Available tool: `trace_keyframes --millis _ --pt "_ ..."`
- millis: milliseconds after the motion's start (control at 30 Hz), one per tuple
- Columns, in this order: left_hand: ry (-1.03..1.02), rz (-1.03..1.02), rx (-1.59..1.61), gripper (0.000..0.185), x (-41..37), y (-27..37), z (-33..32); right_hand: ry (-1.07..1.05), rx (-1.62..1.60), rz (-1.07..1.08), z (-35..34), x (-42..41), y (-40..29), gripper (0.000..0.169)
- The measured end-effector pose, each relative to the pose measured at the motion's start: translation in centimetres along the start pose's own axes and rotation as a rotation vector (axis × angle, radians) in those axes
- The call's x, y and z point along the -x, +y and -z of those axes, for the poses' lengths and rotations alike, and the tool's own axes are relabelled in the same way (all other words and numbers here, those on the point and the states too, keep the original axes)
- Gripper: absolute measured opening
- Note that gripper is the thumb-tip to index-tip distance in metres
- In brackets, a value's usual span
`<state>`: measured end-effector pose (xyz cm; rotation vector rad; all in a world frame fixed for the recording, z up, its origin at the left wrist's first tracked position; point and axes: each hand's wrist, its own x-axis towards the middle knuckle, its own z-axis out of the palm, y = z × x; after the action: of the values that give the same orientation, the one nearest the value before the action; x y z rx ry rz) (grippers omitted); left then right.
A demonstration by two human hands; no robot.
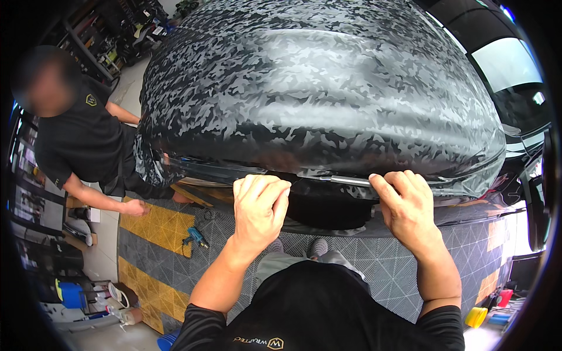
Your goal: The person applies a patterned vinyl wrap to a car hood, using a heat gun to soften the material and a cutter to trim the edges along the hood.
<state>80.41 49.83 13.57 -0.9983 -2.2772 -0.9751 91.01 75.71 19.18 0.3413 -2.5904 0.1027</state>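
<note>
A grey and black camouflage vinyl film [316, 87] covers the rounded end of a car in front of me. My left hand [260, 208] is at the film's lower edge, fingers curled over it and thumb pressed against them. Further right, my right hand [408, 208] grips the same edge with bent fingers. Between my hands runs a thin silver strip [351, 180], its right end by my right thumb. Below it is a dark area of the bodywork [331, 208]. My fingertips are partly hidden.
A co-worker [88, 131] crouches at the left beside bunched film [151, 162]. A blue heat gun [195, 237] lies on the yellow and grey floor tiles [153, 263]. Bottles [125, 307] and a blue container [70, 294] stand lower left. Another dark vehicle [505, 66] is at the right.
</note>
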Motion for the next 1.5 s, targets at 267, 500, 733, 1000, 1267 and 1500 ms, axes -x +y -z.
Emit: trace_keyframes --millis 267,500,733,1000,1267,1500 --pt "-0.058 -0.033 0.087 0.015 0.3 -0.5 0.8 -0.019 0.039 -0.034 1.0 1.9 1.4 0.042" --pt "-0.122 -0.086 0.106 0.019 1.4 -1.1 0.9 -0.029 0.084 -0.061 2.4 3.9 2.8 0.045" --pt "-0.087 -0.195 -0.257 0.048 -1.0 2.9 0.0 0.085 -0.039 -0.047 3.8 4.8 4.1 0.045" --pt "-0.121 -0.093 -0.059 0.024 -2.1 5.9 -4.2 0.271 -0.248 -0.304 3.6 8.6 5.7 0.030" --pt "-0.111 -0.021 0.096 0.012 -2.7 6.5 -4.2 0.202 -0.272 -0.370 5.7 10.5 5.4 0.029" --pt "-0.163 0.135 0.086 0.018 -4.0 8.1 -2.0 0.300 -0.402 -0.625 10.1 13.7 8.2 0.023"
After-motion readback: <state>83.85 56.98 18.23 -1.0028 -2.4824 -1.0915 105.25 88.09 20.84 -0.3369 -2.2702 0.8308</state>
